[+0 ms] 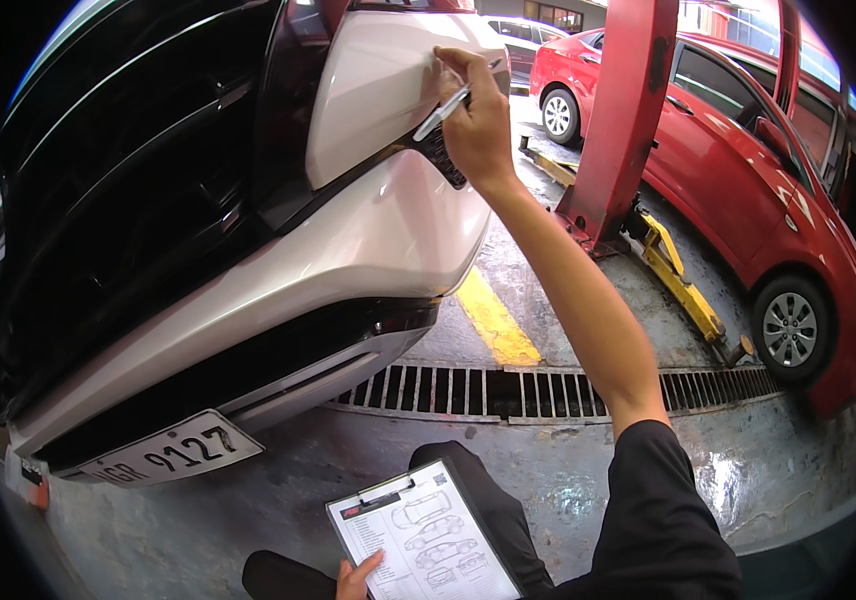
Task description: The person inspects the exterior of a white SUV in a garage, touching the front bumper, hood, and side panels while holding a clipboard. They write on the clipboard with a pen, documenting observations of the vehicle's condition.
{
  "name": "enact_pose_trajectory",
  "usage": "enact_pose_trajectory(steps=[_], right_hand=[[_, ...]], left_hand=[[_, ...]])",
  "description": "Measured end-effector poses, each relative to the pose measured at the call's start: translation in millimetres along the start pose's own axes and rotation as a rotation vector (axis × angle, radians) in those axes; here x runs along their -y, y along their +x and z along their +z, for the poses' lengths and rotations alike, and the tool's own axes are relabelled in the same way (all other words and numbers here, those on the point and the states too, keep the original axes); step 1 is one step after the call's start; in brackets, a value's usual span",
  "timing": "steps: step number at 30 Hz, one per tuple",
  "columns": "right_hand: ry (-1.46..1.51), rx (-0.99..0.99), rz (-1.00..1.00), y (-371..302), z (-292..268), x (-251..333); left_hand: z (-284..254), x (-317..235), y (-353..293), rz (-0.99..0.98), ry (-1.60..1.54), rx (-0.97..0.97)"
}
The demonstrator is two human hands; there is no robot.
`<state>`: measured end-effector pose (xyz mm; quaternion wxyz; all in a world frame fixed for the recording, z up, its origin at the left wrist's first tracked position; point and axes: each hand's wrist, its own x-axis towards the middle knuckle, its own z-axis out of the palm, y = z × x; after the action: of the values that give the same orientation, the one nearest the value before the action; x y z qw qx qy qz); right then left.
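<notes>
My right hand (478, 125) is raised at upper centre with a white pen (441, 114) held in it. Its bent index fingertip rests on or very close to the pale body panel (373, 85) of a car, above the bumper (368, 235); I cannot tell if it touches. Low in the view, my left hand (360, 578) grips the near left edge of a clipboard (398, 484), thumb on top. The clipped sheet (428, 550) carries car outline drawings and a printed list. The clipboard leans on my dark-trousered leg.
A red lift post (623, 110) stands right of the pale car, with a yellow lift arm (683, 285) at its foot. Beyond it is a red car (728, 170). A metal drain grate (438, 391) crosses the floor, beside a yellow painted stripe (496, 318).
</notes>
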<state>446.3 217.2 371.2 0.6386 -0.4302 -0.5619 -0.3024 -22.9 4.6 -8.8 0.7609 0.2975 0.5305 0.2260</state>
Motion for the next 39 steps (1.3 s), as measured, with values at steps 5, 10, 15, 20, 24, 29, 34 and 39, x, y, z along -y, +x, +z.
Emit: enact_pose_trajectory(steps=[5,10,15,20,24,29,34,39], right_hand=[[0.111,0.008,-0.103,1.8,24.4,21.6],[0.108,-0.04,-0.198,-3.0,41.2,29.8],[0.062,-0.073,-0.37,-3.0,40.3,20.5],[0.039,-0.053,-0.379,-2.8,38.2,25.4],[0.003,-0.071,-0.376,0.1,29.3,24.1],[-0.003,-0.052,-0.309,-1.6,25.6,39.0],[-0.034,-0.038,-0.34,1.6,19.9,37.7],[-0.103,-0.055,-0.364,1.3,14.8,45.7]], left_hand=[[-2.2,1.4,3.5,0.001,-0.01,-0.01],[-8.0,10.2,15.6,-0.002,-0.028,0.009],[-9.7,18.1,21.3,0.006,-0.076,0.007],[-14.8,19.2,30.3,0.003,-0.119,0.098],[7.4,-0.3,17.4,-0.002,-0.065,-0.01],[10.2,-3.0,5.9,-0.021,-0.041,0.021],[25.7,-14.2,-11.4,-0.059,0.126,-0.056],[7.9,4.9,0.8,0.133,0.056,0.144]])
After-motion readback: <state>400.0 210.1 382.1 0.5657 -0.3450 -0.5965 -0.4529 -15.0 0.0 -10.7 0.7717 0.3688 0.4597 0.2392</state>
